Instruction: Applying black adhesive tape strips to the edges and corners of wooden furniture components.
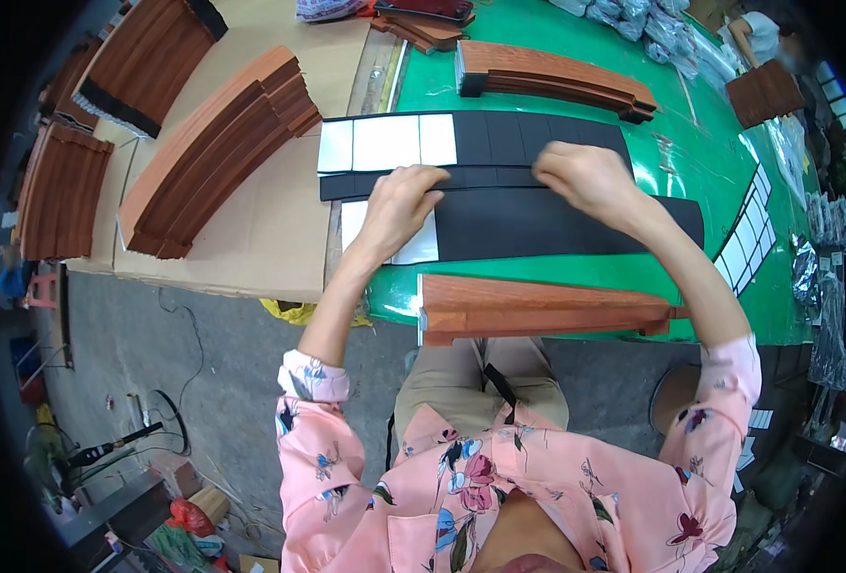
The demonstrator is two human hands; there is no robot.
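Black sheets lie side by side on the green tabletop before me. The far black sheet [504, 138] has white squares [386, 143] on its left part and cut lines across the rest. Nearer to me is a plain black sheet [528, 229] with white pieces at its left end. Between them runs a narrow black strip [490, 178]. My left hand [402, 208] is closed in a pinch at the strip, over the white squares' edge. My right hand [590, 181] is also pinched, farther along the same strip; its fingertips are partly hidden and slightly blurred.
A brown wood-look moulding [537, 307] lies along the near table edge, another [556, 81] behind the sheets. Curved mouldings [217, 158] stand on cardboard [241, 244] at left. A white-squared sheet [749, 229] lies at right. At far right is another person [757, 38].
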